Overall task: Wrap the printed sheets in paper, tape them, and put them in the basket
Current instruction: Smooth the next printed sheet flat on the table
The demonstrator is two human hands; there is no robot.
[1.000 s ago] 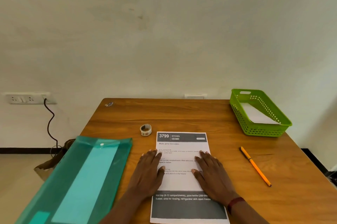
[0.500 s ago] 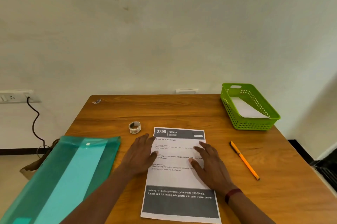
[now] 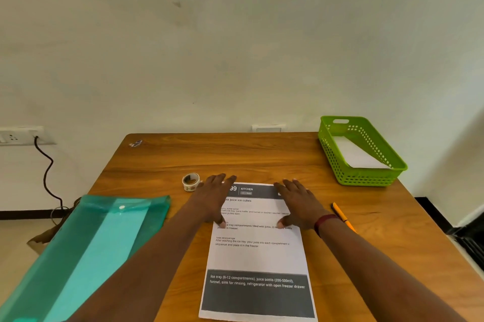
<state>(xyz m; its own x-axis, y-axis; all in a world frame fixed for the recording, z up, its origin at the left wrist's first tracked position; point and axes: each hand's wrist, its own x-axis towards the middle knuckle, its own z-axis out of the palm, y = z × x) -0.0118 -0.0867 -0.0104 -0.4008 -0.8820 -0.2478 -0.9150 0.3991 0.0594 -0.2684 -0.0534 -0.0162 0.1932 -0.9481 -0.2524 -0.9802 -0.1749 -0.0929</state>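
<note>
So the printed sheet (image 3: 258, 251) lies flat in front of the person, long way on, with its dark footer at the near edge of the wooden table (image 3: 235, 154). Can't tell from here if it's one page or a small stack. Both hands are on its far end with nothing gripped. The left hand (image 3: 213, 194) lies flat on the top-left corner, fingers straight and reaching just past the edge. The right hand (image 3: 296, 202), maroon wristband (image 3: 326, 222) behind it, lies the same way on the top-right corner.

My take is that this is the squaring-up or first-fold bit. I'd keep even pressure from both palms so the paper doesn't skate on that slick wood. Then line the corners up before creasing, and crease from the middle outward.

A teal plastic folder (image 3: 99, 248) hangs off the near left of the table. An orange pen (image 3: 343, 217) sits just right of the right wrist, and the tape roll (image 3: 191, 182) is right beside the left hand, so it's an easy grab later. The green basket (image 3: 366, 177) is at the far right corner with something white and flat already inside.

Behind it all is a plain pale wall, with a socket (image 3: 15, 135) and a black cable (image 3: 47, 172) off to the left.
</note>
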